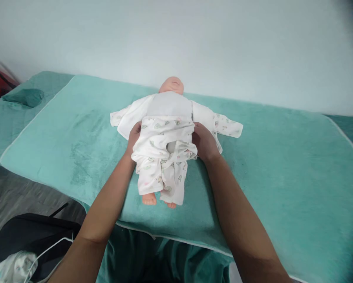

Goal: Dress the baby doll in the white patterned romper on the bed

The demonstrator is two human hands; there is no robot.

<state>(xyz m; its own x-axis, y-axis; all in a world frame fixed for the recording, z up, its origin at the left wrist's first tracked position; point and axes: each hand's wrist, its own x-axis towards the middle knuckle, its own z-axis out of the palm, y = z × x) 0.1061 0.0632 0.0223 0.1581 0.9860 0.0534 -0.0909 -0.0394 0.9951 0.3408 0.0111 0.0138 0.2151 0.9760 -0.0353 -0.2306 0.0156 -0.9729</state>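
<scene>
A baby doll (172, 85) lies on its back, head toward the wall and feet toward me. Its white long-sleeved top (135, 113) is spread open on both sides, leaving the pale grey-white torso (171, 103) bare. Printed white baby trousers (160, 132) cover the legs and reach up over the belly, bunched at the thighs, with a gap at the crotch. My left hand (134, 137) is closed on one side of the trousers' waist. On the opposite side my right hand (204, 140) grips the waist too. The fabric hides most fingertips. Both doll feet stick out below.
A green plush cover (282, 169) lies over the bed, which stands against a white wall (176, 39). At the left is a face hole (24, 97). A black chair (32, 230) holds a white bundle (21, 265) and a white cord at lower left.
</scene>
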